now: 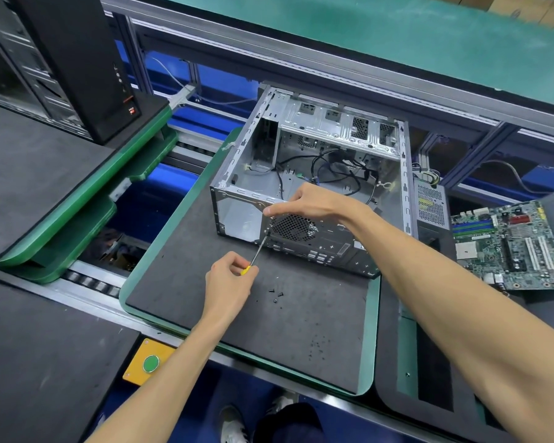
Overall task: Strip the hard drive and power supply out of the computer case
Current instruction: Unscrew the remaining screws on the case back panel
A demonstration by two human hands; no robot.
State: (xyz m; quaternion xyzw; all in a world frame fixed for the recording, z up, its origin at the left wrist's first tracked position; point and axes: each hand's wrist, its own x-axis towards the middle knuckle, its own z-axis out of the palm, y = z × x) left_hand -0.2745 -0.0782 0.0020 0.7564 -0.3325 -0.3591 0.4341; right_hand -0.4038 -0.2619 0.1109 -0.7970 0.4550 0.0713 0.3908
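We see the open computer case (pixel 311 183) lying on its side at the centre of a green-edged pad (pixel 237 314) on the tabletop. Our right grip (pixel 304 203) rests curled on the case's near top edge; whether it holds anything, we cannot tell. Our left grip (pixel 231 276) pinches a yellow-handled screwdriver (pixel 256 254), its tip at the rear panel. Loose screws (pixel 276 294) lie at 6 o'clock, a motherboard (pixel 509 247) at 3, a black tower (pixel 77 62) at 10.

Left hand (pixel 229 276) fingers curled in a pinch, right hand (pixel 311 203) palm down, forearms extended
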